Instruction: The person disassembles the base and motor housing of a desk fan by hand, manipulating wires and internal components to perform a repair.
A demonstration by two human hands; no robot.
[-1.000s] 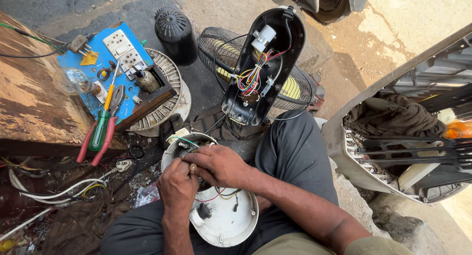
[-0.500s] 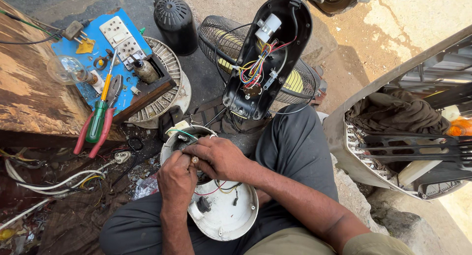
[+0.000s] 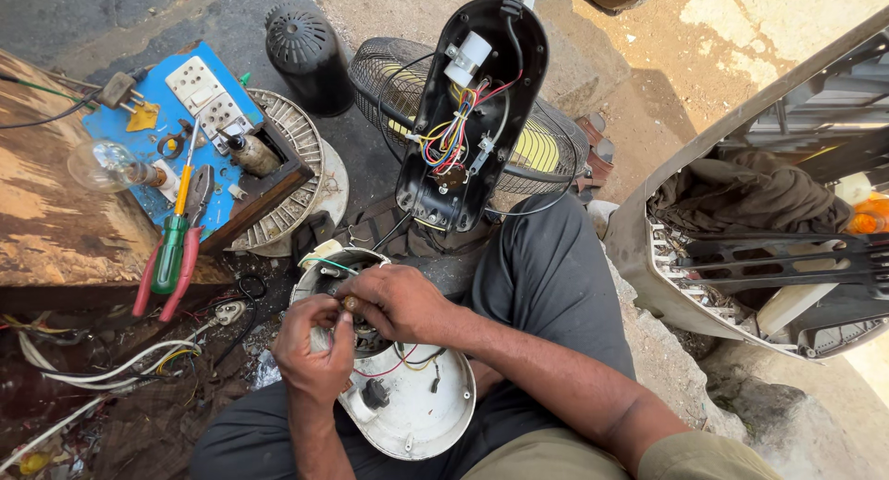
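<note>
1. The white fan housing [image 3: 407, 401] rests on the person's lap, steady and close.
2. Left hand [image 3: 313, 350] and right hand [image 3: 398, 301] meet over its upper rim, each grip pinched on a small brown part [image 3: 351, 305].
3. Pliers [image 3: 176, 258] lie in reach at the worktop's [image 3: 56, 221] front edge.

We see a round white fan housing [image 3: 407, 411] lying open side up on the lap at near centre. Red, green and black wires [image 3: 394, 364] cross its inside, bunched at its far left rim.

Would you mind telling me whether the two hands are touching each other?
Touching: the head view shows the left hand and right hand meeting at their fingertips above the white fan housing.
</note>
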